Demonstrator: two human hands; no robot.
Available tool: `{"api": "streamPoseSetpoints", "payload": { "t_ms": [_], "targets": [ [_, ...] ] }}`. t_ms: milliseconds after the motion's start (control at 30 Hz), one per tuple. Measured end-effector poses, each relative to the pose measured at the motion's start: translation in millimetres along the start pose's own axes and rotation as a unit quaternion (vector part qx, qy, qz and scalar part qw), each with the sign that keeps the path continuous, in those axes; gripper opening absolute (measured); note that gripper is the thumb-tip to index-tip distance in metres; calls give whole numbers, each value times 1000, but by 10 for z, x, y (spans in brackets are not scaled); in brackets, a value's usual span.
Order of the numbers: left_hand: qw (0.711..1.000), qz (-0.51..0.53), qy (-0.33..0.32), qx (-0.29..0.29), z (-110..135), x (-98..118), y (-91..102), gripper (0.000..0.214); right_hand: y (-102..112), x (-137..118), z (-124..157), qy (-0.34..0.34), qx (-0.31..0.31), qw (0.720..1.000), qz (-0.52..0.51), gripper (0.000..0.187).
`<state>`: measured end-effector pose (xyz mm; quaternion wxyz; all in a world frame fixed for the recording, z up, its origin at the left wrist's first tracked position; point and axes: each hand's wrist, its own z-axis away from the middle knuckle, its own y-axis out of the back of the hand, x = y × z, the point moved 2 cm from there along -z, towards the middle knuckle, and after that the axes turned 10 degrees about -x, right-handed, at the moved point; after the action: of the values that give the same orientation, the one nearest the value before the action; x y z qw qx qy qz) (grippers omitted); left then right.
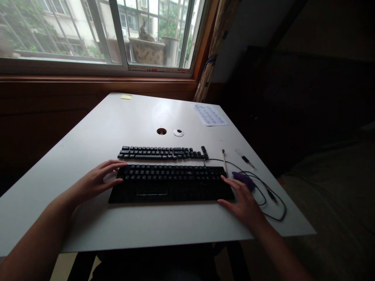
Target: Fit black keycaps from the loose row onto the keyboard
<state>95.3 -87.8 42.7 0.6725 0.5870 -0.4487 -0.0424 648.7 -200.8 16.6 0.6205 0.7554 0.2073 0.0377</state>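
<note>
Left hand (96, 178) and right hand (241, 198) grip the keyboard (178, 190) at both ends, probably steadying it; far keycaps (146, 157) lie rowed, likely for order.

Dim room; my light comes in as daylight through the window (117, 35), its upper left washed pale and hazy. Desk (140, 113) carries a soft glare patch toward the far edge, grading to dull grey at the near side. Right of it I get near-black, shapes barely readable. Soft shadow beside the left forearm (48, 222). Keyboard (172, 192) dark, faint sheen only. Print on the papers (211, 115) too soft for me to read. Wide lens stretches the lower corners.
</note>
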Motion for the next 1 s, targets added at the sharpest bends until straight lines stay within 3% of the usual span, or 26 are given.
{"api": "streamPoseSetpoints", "payload": {
  "t_ms": [500,800,1000],
  "targets": [
    [1000,7,-5,9,-13,42,16,48,-37,14,35,-25,14,1000,9,72],
    [1000,-8,-2,6,-14,24,19,49,15,-64,-19,40,20,999,-7,82],
    [1000,-1,-7,3,-5,-33,7,49,17,-131,-163,52,9,999,5,75]
  ]
}}
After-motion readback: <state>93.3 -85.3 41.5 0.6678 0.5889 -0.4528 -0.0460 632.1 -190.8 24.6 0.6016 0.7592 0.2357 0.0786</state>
